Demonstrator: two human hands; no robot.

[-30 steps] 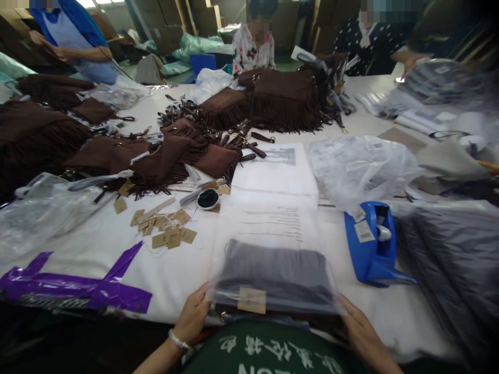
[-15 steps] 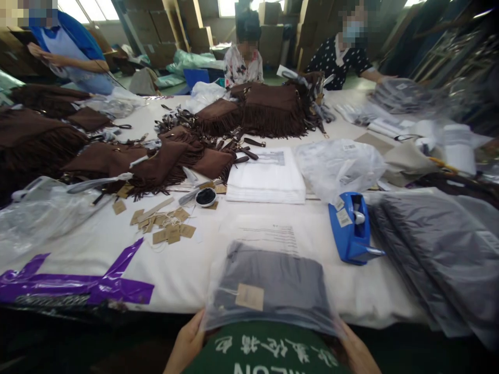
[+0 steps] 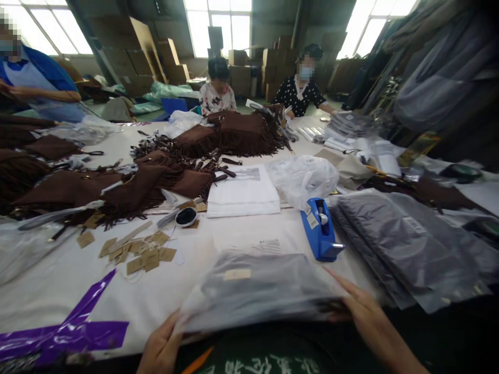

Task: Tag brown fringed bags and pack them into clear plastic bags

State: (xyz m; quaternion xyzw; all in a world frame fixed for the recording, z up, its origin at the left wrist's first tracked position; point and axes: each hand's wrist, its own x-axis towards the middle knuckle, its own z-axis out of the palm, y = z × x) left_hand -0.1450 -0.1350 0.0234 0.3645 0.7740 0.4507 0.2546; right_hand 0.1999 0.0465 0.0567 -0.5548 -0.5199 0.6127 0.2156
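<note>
Standing here, I see the left hand and right hand gripping opposite sides of the plastic bag by the table; looks like bag-straightening; next move probably wants even tension.

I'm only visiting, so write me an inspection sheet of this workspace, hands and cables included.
Surface: white-covered table; purple tape near its left edge.
Job's things: plastic bag with dark contents; tan tag showing.
Clutter: brown fringed bags, loose tags, blue tape dispenser.
Hands: left hand and right hand hold the plastic bag's opposite sides.
Cables: none certain.
Surroundings: three people, cardboard boxes, windows.
</note>
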